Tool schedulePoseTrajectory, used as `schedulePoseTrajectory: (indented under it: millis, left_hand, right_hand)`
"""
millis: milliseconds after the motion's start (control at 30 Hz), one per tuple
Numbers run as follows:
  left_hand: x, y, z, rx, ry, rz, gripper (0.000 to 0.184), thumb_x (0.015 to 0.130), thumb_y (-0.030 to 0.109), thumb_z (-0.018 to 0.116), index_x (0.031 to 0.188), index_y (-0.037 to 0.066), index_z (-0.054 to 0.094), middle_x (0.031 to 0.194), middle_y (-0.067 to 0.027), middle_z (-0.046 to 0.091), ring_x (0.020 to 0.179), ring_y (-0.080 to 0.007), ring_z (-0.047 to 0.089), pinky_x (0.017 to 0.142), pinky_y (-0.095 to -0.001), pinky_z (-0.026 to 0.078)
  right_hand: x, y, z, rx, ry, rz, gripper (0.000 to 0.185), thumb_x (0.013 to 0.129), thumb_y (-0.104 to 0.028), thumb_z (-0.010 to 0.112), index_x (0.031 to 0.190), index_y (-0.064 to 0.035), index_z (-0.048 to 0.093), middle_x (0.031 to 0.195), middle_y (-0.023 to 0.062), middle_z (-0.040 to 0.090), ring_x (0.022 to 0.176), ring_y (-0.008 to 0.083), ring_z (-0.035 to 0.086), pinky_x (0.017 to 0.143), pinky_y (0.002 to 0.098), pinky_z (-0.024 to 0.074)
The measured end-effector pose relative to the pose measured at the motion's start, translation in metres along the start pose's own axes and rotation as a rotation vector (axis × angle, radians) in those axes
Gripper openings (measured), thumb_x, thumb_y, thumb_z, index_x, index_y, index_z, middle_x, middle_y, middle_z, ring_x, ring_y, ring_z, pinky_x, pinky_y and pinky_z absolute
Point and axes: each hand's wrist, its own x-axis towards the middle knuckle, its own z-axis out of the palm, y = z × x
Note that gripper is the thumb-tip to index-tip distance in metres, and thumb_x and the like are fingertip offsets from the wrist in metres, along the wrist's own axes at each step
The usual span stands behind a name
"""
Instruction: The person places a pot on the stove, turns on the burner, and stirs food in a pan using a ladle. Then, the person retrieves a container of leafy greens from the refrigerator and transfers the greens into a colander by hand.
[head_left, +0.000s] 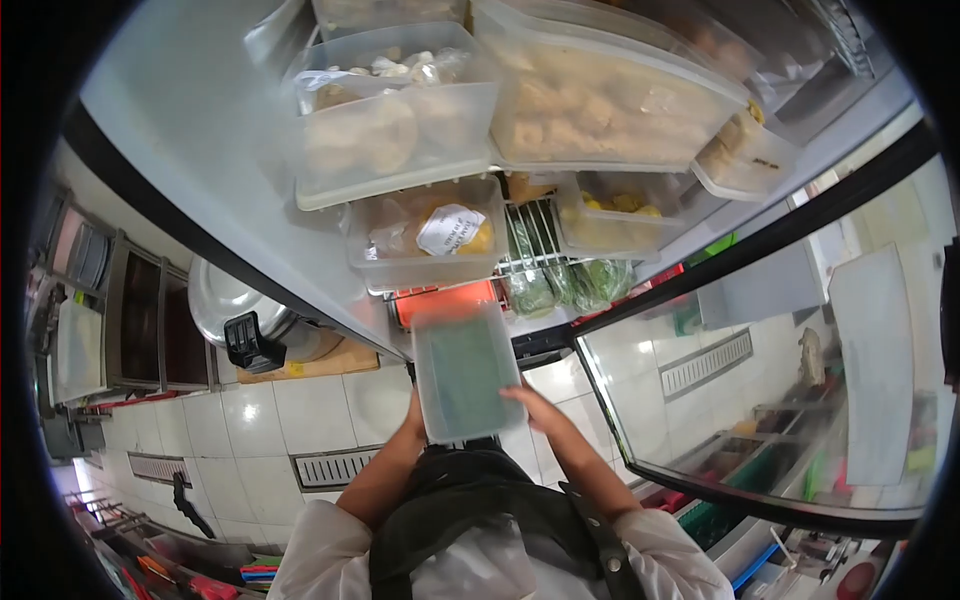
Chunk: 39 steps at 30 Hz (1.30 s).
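Observation:
A translucent plastic container (465, 370) with something green showing through it is held in front of my body, just outside the fridge. My left hand (415, 412) grips its left side, the fingers mostly hidden behind it. On the opposite side, my right hand (528, 405) holds the near right edge, with fingertips over the rim. Beyond the container's far end is an orange-red bin (446, 300) on a low shelf. Bagged green vegetables (530, 285) lie to its right.
The open fridge holds a tub of pale pieces (590, 115), a tub with bagged food (395, 130) and a labelled tub (430, 235). Its glass door (760, 380) swings out to the right. At left, a large metal pot (225, 300) stands near a wooden board (320, 360).

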Motion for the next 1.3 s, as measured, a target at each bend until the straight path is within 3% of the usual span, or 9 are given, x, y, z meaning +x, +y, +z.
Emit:
schedulePoseTrajectory:
  millis: [300,633,800,900,1000,1067,1133,1167,1300]
  left_hand:
    - [0.075,0.075,0.000,0.220,0.055,0.107,0.047,0.090,0.043,0.039,0.112,0.005,0.056,0.099,-0.0110,0.062,0.088,-0.0244,0.062,0.077,-0.0372,0.053]
    - [-0.015,-0.087,-0.012,0.307,0.059,-0.229,0.046,0.093,0.041,0.037,0.121,0.006,0.049,0.104,-0.0087,0.060,0.089,-0.0213,0.061,0.076,-0.0338,0.052]
    - [-0.026,-0.124,0.102,0.731,-0.292,-0.447,0.042,0.094,0.034,0.038,0.118,0.003,0.052,0.097,-0.0084,0.061,0.083,-0.0181,0.061,0.067,-0.0306,0.052]
    - [-0.029,-0.136,0.182,1.037,-0.570,-0.460,0.053,0.091,0.048,0.035,0.117,0.006,0.052,0.105,-0.0066,0.057,0.102,-0.0158,0.050,0.087,-0.0349,0.041]
    - [-0.052,-0.170,0.282,1.542,-0.720,-0.283,0.038,0.086,0.050,0.045,0.096,0.013,0.048,0.098,-0.0017,0.049,0.093,-0.0165,0.046,0.081,-0.0349,0.037]
    - [-0.052,-0.223,0.323,1.698,-0.938,-0.110,0.047,0.089,0.049,0.045,0.127,0.022,0.041,0.122,-0.0046,0.049,0.112,-0.0181,0.044,0.087,-0.0350,0.036]
    - [-0.093,-0.306,0.357,1.436,-1.098,-0.133,0.053,0.091,0.048,0.041,0.135,0.017,0.037,0.130,-0.0065,0.045,0.118,-0.0174,0.042,0.091,-0.0318,0.036]
    - [-0.078,-0.360,0.343,1.357,-1.159,-0.411,0.052,0.095,0.045,0.033,0.129,0.007,0.044,0.125,-0.0081,0.051,0.114,-0.0176,0.046,0.092,-0.0303,0.038]
    - [-0.155,-0.542,0.298,1.281,-1.146,-1.001,0.052,0.096,0.044,0.031,0.127,0.005,0.046,0.123,-0.0088,0.052,0.112,-0.0177,0.047,0.092,-0.0304,0.039]
  right_hand:
    - [0.063,-0.087,0.015,0.180,0.011,-0.040,0.077,0.079,-0.030,0.063,0.141,-0.0088,0.021,0.133,0.0136,0.041,0.122,0.0254,0.040,0.099,0.0366,0.0357]
    - [-0.155,0.044,0.036,0.056,0.366,-0.233,0.075,0.088,-0.030,0.054,0.143,-0.0031,0.010,0.143,0.0151,0.024,0.133,0.0257,0.022,0.107,0.0361,0.0205]
    - [-0.282,0.041,0.083,-0.296,0.916,-0.485,0.069,0.092,-0.027,0.047,0.142,0.0001,0.008,0.147,0.0160,0.016,0.135,0.0245,0.016,0.109,0.0358,0.0156]
    - [-0.349,0.033,0.118,-0.052,1.147,-0.627,0.057,0.096,-0.028,0.040,0.140,0.0016,0.019,0.142,0.0155,0.028,0.132,0.0233,0.025,0.107,0.0333,0.0196]
    - [-0.411,0.037,0.132,0.311,1.236,-0.686,0.050,0.098,-0.032,0.034,0.134,0.0025,0.033,0.129,0.0131,0.045,0.121,0.0202,0.039,0.101,0.0304,0.0298]
    - [-0.457,0.054,0.139,0.491,1.236,-0.690,0.048,0.098,-0.034,0.035,0.127,0.0033,0.040,0.118,0.0115,0.051,0.112,0.0184,0.046,0.096,0.0303,0.0360]
    - [-0.476,0.112,0.117,0.491,1.265,-0.761,0.047,0.097,-0.036,0.036,0.119,0.0040,0.046,0.105,0.0098,0.056,0.102,0.0167,0.052,0.087,0.0310,0.0428]
    - [-0.486,0.145,0.108,0.449,1.297,-0.799,0.047,0.096,-0.037,0.037,0.114,0.0043,0.049,0.099,0.0090,0.058,0.095,0.0159,0.055,0.083,0.0315,0.0463]
    - [-0.574,0.228,0.125,0.495,1.433,-0.427,0.053,0.091,-0.045,0.046,0.101,0.0060,0.054,0.078,0.0097,0.059,0.060,0.0159,0.059,0.054,0.0314,0.0510]
